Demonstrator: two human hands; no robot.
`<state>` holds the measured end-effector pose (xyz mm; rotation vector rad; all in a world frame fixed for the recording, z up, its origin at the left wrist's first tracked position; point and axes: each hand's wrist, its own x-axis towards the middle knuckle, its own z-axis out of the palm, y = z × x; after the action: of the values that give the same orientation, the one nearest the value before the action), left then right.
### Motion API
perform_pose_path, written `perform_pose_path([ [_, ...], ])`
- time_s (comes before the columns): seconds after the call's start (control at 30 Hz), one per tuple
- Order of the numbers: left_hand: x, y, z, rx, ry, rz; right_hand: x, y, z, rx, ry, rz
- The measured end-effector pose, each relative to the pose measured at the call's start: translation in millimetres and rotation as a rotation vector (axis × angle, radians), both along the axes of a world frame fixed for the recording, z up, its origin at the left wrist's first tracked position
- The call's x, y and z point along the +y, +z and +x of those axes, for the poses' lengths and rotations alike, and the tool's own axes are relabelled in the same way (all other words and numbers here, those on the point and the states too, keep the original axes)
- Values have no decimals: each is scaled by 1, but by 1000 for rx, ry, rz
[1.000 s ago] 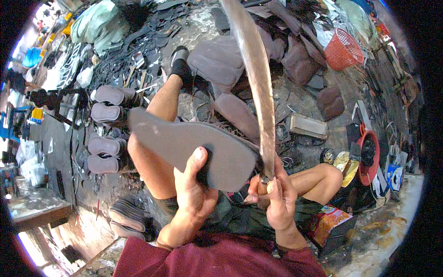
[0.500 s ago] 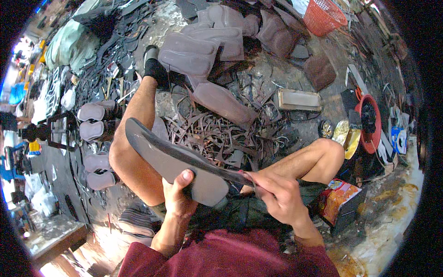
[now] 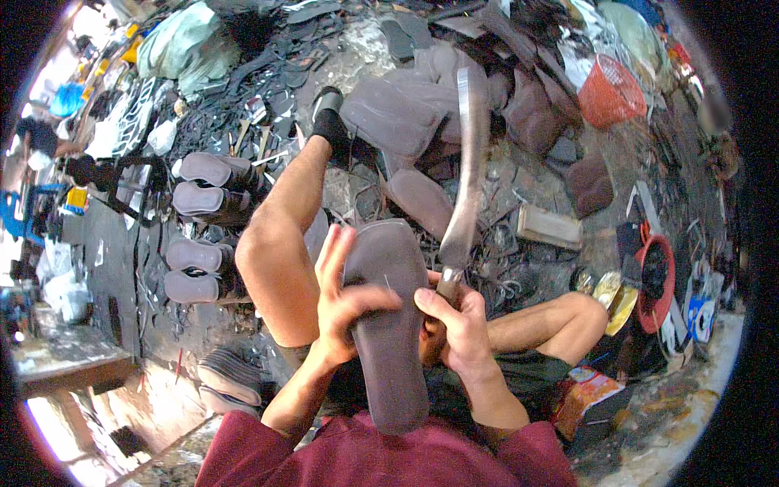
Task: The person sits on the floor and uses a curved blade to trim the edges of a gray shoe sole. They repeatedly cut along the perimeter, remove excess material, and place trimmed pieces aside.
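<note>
A dark grey shoe sole (image 3: pixel 395 349) stands lengthwise before my chest, its broad end away from me and its flat face up. My left hand (image 3: pixel 334 304) is at its left edge, fingers spread and thumb stretched over the face, slightly blurred. My right hand (image 3: pixel 464 329) is closed round the wooden handle of a long curved knife (image 3: pixel 464 207), whose blade points away from me. The right thumb lies against the sole's right edge. Behind the sole, the lower handle is partly hidden.
Dark strip offcuts (image 3: pixel 507 272) cover the floor between my legs. Beyond lie moulded sole sheets (image 3: pixel 398 114) and a pale rectangular block (image 3: pixel 549 227). Stacked soles (image 3: pixel 199 199) stand at left. A red basket (image 3: pixel 613 93) and red bowl (image 3: pixel 656 284) are at right.
The sole has swung from slanting up-left to nearly lengthwise, its face turned up. My left hand has loosened its grip and spread its fingers. The knife blade has come into view, pointing away.
</note>
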<state>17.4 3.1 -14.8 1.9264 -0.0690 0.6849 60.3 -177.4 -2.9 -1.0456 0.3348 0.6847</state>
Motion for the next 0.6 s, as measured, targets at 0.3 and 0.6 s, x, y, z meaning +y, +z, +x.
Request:
perform_pose_path([
  [0.3, -12, 34, -31, 317, 83, -116, 49, 27, 34, -309, -203, -150],
  [0.6, 285, -103, -115, 341, 1761, -235, -24, -129, 153, -388, -40, -570],
])
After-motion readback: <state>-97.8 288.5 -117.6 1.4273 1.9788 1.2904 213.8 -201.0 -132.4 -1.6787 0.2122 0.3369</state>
